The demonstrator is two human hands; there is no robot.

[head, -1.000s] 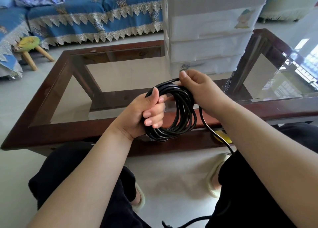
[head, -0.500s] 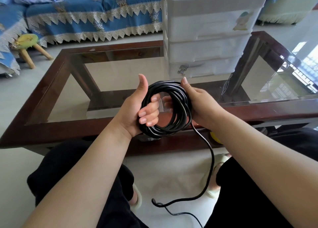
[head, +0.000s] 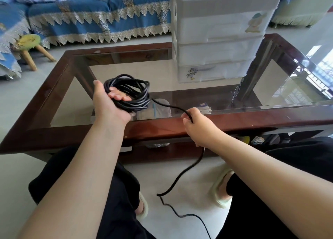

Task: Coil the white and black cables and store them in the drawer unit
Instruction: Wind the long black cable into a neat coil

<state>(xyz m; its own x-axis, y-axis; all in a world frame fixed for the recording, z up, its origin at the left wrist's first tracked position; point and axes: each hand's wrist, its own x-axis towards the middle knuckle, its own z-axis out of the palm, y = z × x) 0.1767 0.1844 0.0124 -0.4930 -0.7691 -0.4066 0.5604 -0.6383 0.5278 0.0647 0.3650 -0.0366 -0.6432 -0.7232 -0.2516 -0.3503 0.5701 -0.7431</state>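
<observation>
My left hand (head: 110, 103) grips a coil of black cable (head: 133, 92) above the glass table, its fingers curled through the loops. A loose strand runs from the coil to my right hand (head: 193, 123), which pinches it near the table's front edge. From there the free tail (head: 182, 177) drops to the floor between my knees and trails off the bottom of the view. The white drawer unit (head: 219, 40) stands on the table at the back, its three drawers pushed in. No white cable is in view.
The glass-topped table (head: 234, 119) with a dark wooden frame fills the middle. A clear plastic box (head: 158, 110) lies on the shelf under the glass. A blue sofa (head: 100, 13) and a small green stool (head: 29, 40) stand behind. My knees and slippers are below.
My hands have parted. The left hand carried the coil up and to the left, while the right let go of the coil and slid down the loose strand to the right.
</observation>
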